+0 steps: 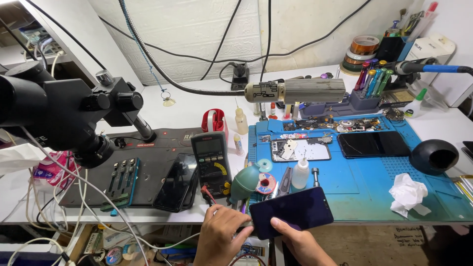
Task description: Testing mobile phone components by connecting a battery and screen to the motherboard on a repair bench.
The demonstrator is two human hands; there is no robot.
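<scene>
Hands gripped the dark phone (291,212) below the blue mat (364,182): left hand (221,236) at its left end, right hand (300,244) beneath.

The work mat (364,182) lies on the right half of the bench; at its near left edge a phone (291,212) is held over the rim, the left hand (221,236) at its left end and the right hand (300,244) under it. Just left of the mat stands a multimeter (212,165), with another phone (176,182) beyond that and a microscope (54,113) further left. On the mat a crumpled tissue (406,193) lies near right, a dark phone (373,144) behind it.
</scene>
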